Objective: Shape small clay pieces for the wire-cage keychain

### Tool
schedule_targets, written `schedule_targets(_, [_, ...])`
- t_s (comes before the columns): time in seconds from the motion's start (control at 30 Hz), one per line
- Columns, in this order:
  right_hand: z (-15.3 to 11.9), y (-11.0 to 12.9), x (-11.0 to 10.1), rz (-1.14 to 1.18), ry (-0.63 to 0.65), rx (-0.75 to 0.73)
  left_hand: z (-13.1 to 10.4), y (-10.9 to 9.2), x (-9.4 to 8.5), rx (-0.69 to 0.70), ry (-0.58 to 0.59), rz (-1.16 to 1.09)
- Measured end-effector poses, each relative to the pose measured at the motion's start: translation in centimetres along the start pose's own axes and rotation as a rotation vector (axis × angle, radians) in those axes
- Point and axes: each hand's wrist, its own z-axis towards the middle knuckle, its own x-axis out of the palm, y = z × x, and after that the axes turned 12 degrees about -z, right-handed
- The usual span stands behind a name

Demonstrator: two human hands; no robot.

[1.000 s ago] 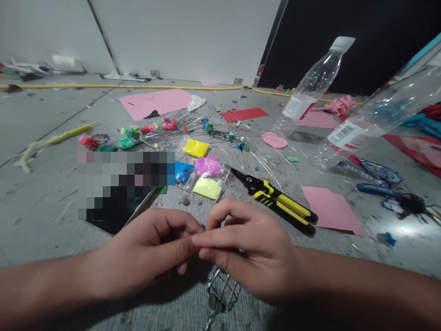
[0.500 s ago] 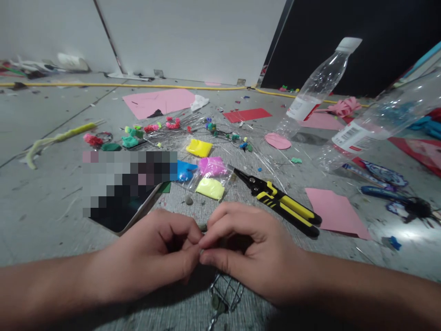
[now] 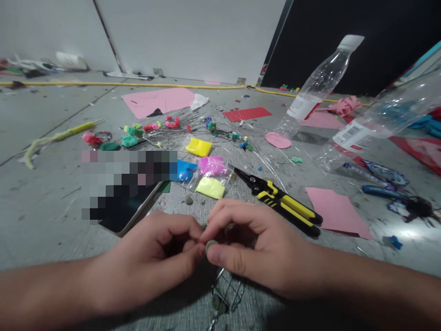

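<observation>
The right hand [image 3: 262, 253] pinches a small greenish disc [image 3: 211, 244] between thumb and forefinger, just beside the left hand's fingertips. The disc stands tilted, its exposed rim directed upward and toward the left hand; being partly covered by the thumb, it presents no clear long axis. The left hand [image 3: 148, 259] is curled, thumb and fingertips drawn close together; whether anything lies between them cannot be told. Below the right thumb lies a metal mesh [image 3: 231, 287], its long axis running toward the viewer, with a chain [image 3: 212, 323] at the near end. Beyond the right hand, pliers [image 3: 285, 202] lie obliquely, nose pointing away and leftward. A phone [image 3: 129, 214] lies beyond the left hand.
</observation>
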Motion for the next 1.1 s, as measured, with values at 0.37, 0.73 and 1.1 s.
schedule_targets(0.37, [0.1, -1.0, 0.4, -0.264, -0.227, -0.37, 0.0, 0.1, 0.0, -0.076, -0.022, -0.196])
schedule_targets(0.73, [0.3, -1.1, 0.1, -0.05, -0.188, -0.225, -0.1, -0.3, 0.1, -0.041, -0.116, -0.088])
schedule_targets(1.1, [1.5, -2.4, -0.8, 0.059, -0.276, -0.02, 0.3, 0.9, -0.8, 0.272, -0.154, 0.654])
